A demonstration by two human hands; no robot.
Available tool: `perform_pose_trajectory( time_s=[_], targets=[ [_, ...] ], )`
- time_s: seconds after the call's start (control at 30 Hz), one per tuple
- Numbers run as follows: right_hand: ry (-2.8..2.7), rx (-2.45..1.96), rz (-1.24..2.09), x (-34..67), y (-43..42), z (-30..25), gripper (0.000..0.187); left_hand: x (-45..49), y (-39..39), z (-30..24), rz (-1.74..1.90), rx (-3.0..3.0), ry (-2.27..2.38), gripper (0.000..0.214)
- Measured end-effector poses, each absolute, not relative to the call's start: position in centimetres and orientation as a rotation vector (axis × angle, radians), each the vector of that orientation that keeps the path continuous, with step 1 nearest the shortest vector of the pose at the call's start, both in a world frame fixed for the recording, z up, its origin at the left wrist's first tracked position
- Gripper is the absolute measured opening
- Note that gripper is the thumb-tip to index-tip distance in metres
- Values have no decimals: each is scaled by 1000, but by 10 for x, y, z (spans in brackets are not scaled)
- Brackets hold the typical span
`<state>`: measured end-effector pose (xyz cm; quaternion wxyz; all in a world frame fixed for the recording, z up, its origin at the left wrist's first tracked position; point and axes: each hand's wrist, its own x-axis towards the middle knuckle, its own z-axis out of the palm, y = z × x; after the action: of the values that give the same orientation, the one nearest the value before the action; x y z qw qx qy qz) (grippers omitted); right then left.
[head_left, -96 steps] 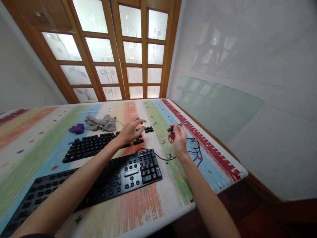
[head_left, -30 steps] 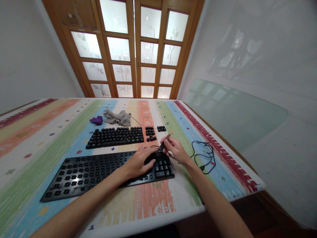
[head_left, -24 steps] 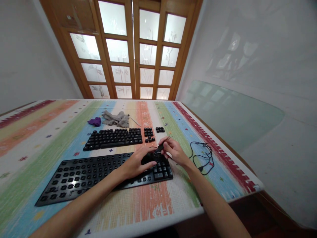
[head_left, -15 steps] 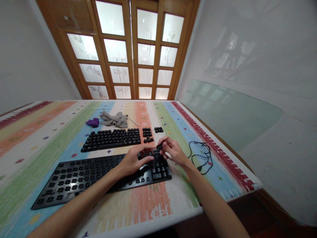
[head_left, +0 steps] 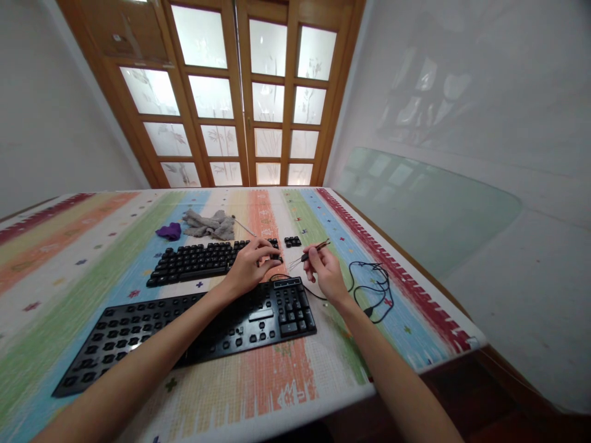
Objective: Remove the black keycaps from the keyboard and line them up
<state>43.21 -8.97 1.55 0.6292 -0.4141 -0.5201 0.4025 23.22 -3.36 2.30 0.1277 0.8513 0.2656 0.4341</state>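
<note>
My right hand is closed around a keycap puller with a dark handle; its thin wire loops point left and stand clear of the keyboard. My left hand reaches over the loose caps, thumb and fingers bent together on a small black keycap, partly hidden by the fingertips. Below both hands lies a black keyboard. Most of its left and middle part is bare of caps, while the number pad at its right end still carries them. Removed keycaps stand in rows behind it.
A small group of keycaps sits behind my right hand. A coiled black cable lies to the right. Farther back are a grey cloth, a purple cloth and a thin rod. The striped tablecloth ends near my right forearm.
My left hand has moved away from the number pad, up to the loose keycaps. My right hand has drawn back slightly from the keyboard with the puller, and the hands are now apart.
</note>
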Motion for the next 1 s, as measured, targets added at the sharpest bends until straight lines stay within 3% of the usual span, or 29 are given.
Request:
perform_pose_trajectory(
  time_s=[0.6,1.0],
  targets=[
    [-1008,-979,786,445,-82,18,48,304,31,0,620,2698,1110,10],
    [-1055,-987,759,445,-83,18,44,300,41,-9,611,2716,1201,10]
  ],
)
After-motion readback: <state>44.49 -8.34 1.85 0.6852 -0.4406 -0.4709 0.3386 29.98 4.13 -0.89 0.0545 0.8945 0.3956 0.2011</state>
